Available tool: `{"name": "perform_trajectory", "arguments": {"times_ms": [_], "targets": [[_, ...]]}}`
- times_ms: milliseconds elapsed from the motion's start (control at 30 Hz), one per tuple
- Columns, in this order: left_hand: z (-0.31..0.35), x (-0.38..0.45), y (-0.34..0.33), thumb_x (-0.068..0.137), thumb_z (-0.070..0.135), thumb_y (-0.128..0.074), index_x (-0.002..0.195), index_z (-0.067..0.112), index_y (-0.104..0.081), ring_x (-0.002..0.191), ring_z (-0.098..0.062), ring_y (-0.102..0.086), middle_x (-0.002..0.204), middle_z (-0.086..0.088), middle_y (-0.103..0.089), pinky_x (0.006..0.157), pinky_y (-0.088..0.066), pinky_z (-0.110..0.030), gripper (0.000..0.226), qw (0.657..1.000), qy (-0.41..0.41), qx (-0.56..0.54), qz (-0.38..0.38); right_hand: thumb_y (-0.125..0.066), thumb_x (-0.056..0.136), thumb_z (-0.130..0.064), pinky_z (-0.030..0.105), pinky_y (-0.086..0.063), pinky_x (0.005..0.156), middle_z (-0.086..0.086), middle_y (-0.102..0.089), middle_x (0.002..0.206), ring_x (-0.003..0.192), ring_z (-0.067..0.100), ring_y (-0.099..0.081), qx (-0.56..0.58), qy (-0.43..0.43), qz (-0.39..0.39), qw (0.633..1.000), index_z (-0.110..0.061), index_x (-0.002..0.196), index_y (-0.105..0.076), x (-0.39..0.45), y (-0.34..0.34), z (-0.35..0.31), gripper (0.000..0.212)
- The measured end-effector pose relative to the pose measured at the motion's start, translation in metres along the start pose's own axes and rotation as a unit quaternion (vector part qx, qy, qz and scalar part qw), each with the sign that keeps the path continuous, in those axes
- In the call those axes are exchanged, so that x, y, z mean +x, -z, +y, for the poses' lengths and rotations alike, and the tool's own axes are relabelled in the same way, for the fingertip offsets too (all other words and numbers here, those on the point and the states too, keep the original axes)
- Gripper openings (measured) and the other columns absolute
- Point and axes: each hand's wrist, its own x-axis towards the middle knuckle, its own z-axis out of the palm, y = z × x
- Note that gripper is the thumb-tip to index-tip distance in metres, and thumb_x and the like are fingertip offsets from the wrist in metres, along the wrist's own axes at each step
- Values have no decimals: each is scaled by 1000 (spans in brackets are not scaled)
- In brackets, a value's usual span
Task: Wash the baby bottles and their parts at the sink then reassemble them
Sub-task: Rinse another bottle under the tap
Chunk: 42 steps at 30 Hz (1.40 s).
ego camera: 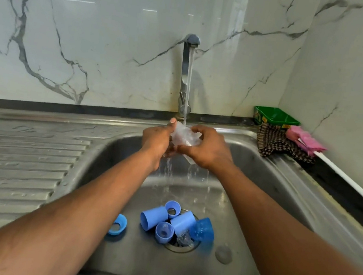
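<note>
1. Presently, sink [284, 188]: steel basin with a ribbed drainboard to the left; the rinsing step is judged to be in hand, with reassembly not yet begun.
2. Tap [187, 69]: running, its stream falling onto what the hands hold.
3. Clear bottle [185, 137]: held above the basin under the stream, water spilling off below it.
4. Left hand [156, 139]: fingers curled about the bottle's left side, thumb raised.
5. Right hand [209, 149]: gripping the bottle's right side, fingers wrapped over it.
6. Blue parts [176, 224]: caps and collars heaped at the drain, one ring [118, 224] lying apart to the left. The next move likely calls for setting the bottle aside and picking one up.
7. Checked cloth [276, 144], green box [275, 117], pink item [305, 139]: right-hand worktop corner, well apart; nothing obstructs the hands.
</note>
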Motion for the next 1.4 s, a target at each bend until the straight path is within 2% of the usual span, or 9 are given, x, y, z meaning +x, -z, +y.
{"name": "perform_trajectory", "arguments": {"times_ms": [167,233,367,533,733,867,1000,1167,1400], "targets": [[18,14,1,102,35,-49,95,10,-70,98,-25,-66,102,-8,-72,81,-52,-33,34,985,-88,148,7,-85,74,-36,32,-55,73,2,-62,105,86,16,-62,35,7,-32,999,-22,112,-44,0,-14,3,58],[36,21,2,104,43,-39,114,6,-64,107,-21,-62,120,-7,-65,88,-49,-30,45,976,-106,185,-50,-83,78,-32,26,-52,72,1,-61,109,91,16,-61,77,45,3,996,-22,116,-40,4,-15,2,59],[74,42,-1,93,73,-18,154,8,-23,146,-25,-30,160,-9,-27,121,-20,-46,89,985,-67,53,-152,-86,74,-26,26,-51,73,3,-58,112,98,20,-60,103,39,-37,993,-20,118,-39,10,-14,6,65],[84,54,-11,62,97,-27,153,3,-26,141,-28,-39,153,-15,-40,120,-22,-38,131,989,-13,-6,-146,-88,71,-38,30,-52,76,-1,-59,106,95,19,-62,137,46,0,989,-17,118,-42,13,-20,21,69],[84,51,-22,85,84,-18,149,1,-35,142,-30,-37,153,-16,-40,120,-23,-42,106,986,-46,-5,-159,-87,71,-36,28,-55,69,1,-58,109,94,20,-62,107,44,-21,993,-20,118,-38,15,-24,19,70],[69,39,-5,86,83,-15,152,5,-29,145,-25,-32,155,-11,-37,123,-17,-41,103,978,-28,-6,-207,-87,69,-35,42,-55,84,6,-59,114,100,25,-61,37,6,-60,997,-18,117,-39,13,-24,14,70],[35,5,23,98,63,-31,148,13,-38,141,-25,-39,152,-10,-42,119,-24,-47,71,964,-38,213,-153,-90,67,-24,29,-53,51,6,-65,96,73,21,-63,72,-72,-110,989,-14,102,-61,8,-11,-10,46],[14,-55,70,100,34,-54,126,14,-57,101,-12,-57,129,-5,-60,73,-43,-19,33,959,-61,267,-72,-88,70,-18,32,-53,53,11,-63,95,67,20,-61,-15,-85,-138,987,-9,95,-60,-22,8,-14,39],[-9,-79,75,94,35,-64,153,14,-27,138,-23,-42,154,-7,-40,110,-38,-34,73,891,-75,425,-140,-89,65,-24,35,-57,72,8,-67,99,82,23,-65,-47,-86,-121,988,-11,99,-66,-41,18,-33,44]]}}
